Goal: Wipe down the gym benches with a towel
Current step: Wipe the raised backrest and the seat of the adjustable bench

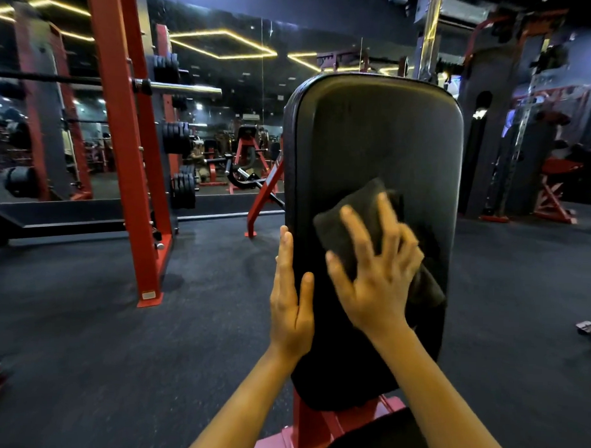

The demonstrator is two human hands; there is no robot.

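Observation:
An upright black padded backrest (374, 139) of a red-framed gym bench fills the middle of the head view. A dark folded towel (351, 219) lies flat against its lower half. My right hand (376, 270) presses on the towel with fingers spread; it is slightly blurred. My left hand (290, 297) rests flat with straight fingers along the pad's left edge. The bench seat (380, 438) shows as a dark pad at the bottom, on the red frame (307, 422).
A red power rack (122, 144) with a barbell and weight plates stands to the left. A mirror wall behind reflects more machines. Red equipment (553, 186) stands at the far right. Dark rubber floor (116, 318) surrounds the bench.

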